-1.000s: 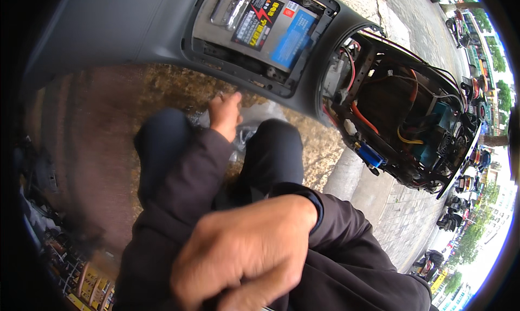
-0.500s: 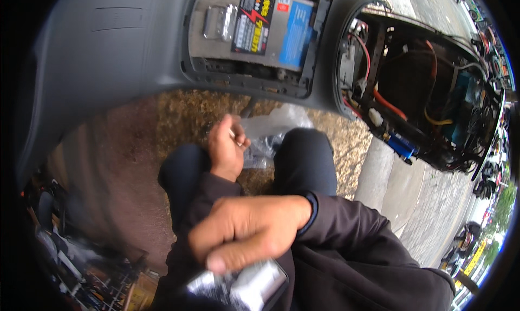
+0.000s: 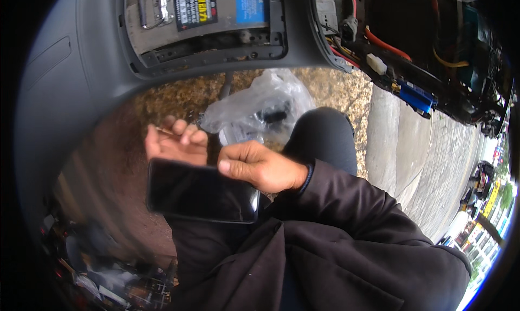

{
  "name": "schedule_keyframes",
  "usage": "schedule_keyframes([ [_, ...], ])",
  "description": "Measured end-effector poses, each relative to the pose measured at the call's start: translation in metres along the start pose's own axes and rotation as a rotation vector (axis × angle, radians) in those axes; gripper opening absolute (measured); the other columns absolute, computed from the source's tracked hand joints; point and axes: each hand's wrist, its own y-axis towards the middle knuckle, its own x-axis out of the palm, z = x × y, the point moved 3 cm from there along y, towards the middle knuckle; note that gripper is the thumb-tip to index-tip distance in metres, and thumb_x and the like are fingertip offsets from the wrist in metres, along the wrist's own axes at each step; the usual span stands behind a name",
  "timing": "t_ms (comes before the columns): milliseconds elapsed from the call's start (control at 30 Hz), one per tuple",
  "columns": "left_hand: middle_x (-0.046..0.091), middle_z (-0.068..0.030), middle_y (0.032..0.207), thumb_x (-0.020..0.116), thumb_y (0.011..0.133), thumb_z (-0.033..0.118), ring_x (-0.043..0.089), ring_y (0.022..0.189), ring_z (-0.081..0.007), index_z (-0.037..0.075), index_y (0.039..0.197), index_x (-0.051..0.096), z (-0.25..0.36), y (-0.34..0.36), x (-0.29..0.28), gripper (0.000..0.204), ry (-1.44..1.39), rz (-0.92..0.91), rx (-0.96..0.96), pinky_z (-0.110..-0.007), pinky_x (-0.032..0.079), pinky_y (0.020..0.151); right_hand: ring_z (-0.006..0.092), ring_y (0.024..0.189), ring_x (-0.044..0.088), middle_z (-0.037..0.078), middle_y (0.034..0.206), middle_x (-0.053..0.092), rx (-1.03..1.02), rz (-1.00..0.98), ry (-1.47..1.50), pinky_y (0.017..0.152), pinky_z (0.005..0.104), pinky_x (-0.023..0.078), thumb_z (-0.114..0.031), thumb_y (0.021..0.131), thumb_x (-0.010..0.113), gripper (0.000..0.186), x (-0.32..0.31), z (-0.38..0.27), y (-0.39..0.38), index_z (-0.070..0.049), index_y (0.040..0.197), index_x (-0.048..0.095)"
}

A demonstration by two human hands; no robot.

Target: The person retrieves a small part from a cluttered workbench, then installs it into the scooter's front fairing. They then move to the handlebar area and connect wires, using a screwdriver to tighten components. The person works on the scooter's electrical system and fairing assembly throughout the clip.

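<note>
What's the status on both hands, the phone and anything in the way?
Right hand gripping phone, display dark. Left hand half curled, grip unclear. Phone blocks view of left wrist; plastic bag beyond right hand.

mottled brown ground [image 3: 338,91] ctr, grey brick pavement [image 3: 425,183] rt, bright daylt.

Head view: a wide fisheye worn on the person's head, the left one of a side-by-side pair, upright and unmirrored.
Facing: down past the dark jacket [image 3: 346,262] at five o'clock to the hands.
Hands: close to the lens, the right hand [image 3: 262,167] near centre, the left hand [image 3: 181,146] toward nine.
Phone [image 3: 200,194]: likewise close, toward eight.
Grey panel [image 3: 70,89]: toward ten, its edge bowed.
Paved street [image 3: 422,164]: farther off, toward three.
</note>
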Motion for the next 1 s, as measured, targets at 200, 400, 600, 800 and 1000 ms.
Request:
schedule_keyframes([
  [200,0.053,-0.0070,0.105,0.061,0.093,0.046,0.045,0.088,-0.0184,0.005,0.117,0.059,0.008,-0.002,0.012,0.048,-0.088,-0.386,-0.149,-0.035,0.041,0.081,0.0072,0.064,0.043,-0.001,0.066,0.050,0.001,0.312,-0.026,0.056,0.0296,0.039,-0.028,0.103,0.055,0.035,0.006,-0.005,-0.015,-0.001,0.082,0.059],
  [400,0.050,-0.0061,0.106,0.064,0.085,0.050,0.041,0.086,-0.0183,0.010,0.115,0.053,-0.004,-0.039,0.022,0.051,-0.027,-0.244,-0.109,-0.034,0.038,0.077,0.0432,0.084,0.065,0.023,0.075,0.061,-0.039,0.552,-0.474,0.071,0.0479,0.050,-0.032,0.092,0.066,0.036,0.046,-0.037,-0.057,0.002,0.100,0.055],
  [600,0.066,-0.0128,0.110,0.058,0.088,0.047,0.062,0.093,-0.0258,0.009,0.109,0.062,-0.017,-0.104,0.017,0.043,0.200,0.077,-0.073,-0.041,0.054,0.080,0.0414,0.105,0.062,0.023,0.113,0.058,0.075,0.411,-0.791,0.086,0.0471,0.053,-0.041,0.069,0.084,0.093,0.082,-0.042,-0.094,0.000,0.140,0.041],
  [800,0.070,-0.0112,0.102,0.052,0.094,0.041,0.067,0.092,-0.0243,0.005,0.104,0.067,-0.032,-0.182,0.035,0.040,0.422,0.345,-0.142,-0.040,0.055,0.083,0.0444,0.110,0.060,0.028,0.127,0.053,0.151,0.455,-0.664,0.093,0.0454,0.051,-0.037,0.063,0.088,0.102,0.120,-0.021,-0.155,0.000,0.143,0.035],
  [1000,0.070,-0.0095,0.094,0.054,0.095,0.035,0.068,0.086,-0.0236,0.003,0.098,0.068,-0.054,-0.267,0.086,0.035,0.406,0.442,-0.335,-0.038,0.055,0.080,0.0439,0.115,0.058,0.027,0.124,0.057,0.234,0.517,-0.477,0.097,0.0457,0.048,-0.036,0.061,0.088,0.099,0.162,-0.039,-0.240,0.000,0.139,0.039],
])
